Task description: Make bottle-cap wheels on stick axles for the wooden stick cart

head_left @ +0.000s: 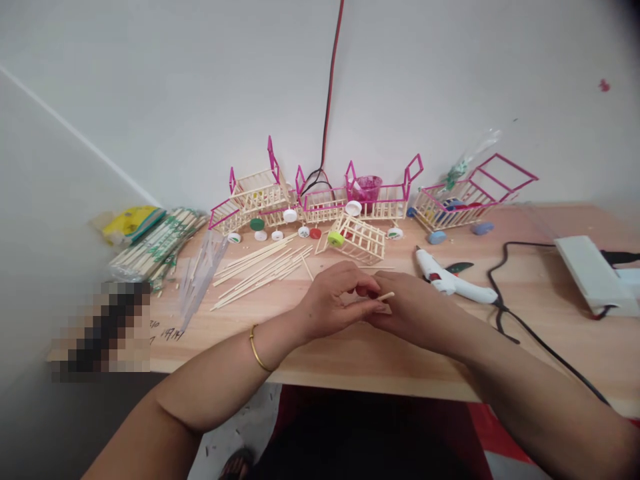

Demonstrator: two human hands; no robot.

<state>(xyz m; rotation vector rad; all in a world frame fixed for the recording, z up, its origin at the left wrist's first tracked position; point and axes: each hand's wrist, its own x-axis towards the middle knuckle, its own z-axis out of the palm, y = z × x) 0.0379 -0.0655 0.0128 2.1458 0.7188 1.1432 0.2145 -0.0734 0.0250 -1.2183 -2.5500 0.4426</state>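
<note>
My left hand (335, 300) and my right hand (410, 307) meet above the front middle of the wooden table. A short pale stick (385, 297) pokes out between them, pinched by the thumb and fingers of my left hand. The fingers of my right hand are mostly hidden behind my left hand, so its grip cannot be made out. Just behind my hands lies a small stick cart (357, 240) with a lime-green cap. Loose sticks (265, 267) are spread to the left of it.
Stick carts with magenta edges (320, 207) line the wall, one holding a magenta cup (367, 190). A white glue gun (455, 280) and black cable (540, 333) lie right, near a white box (595, 273). Bagged sticks (160, 247) and clear strips (200, 280) are left.
</note>
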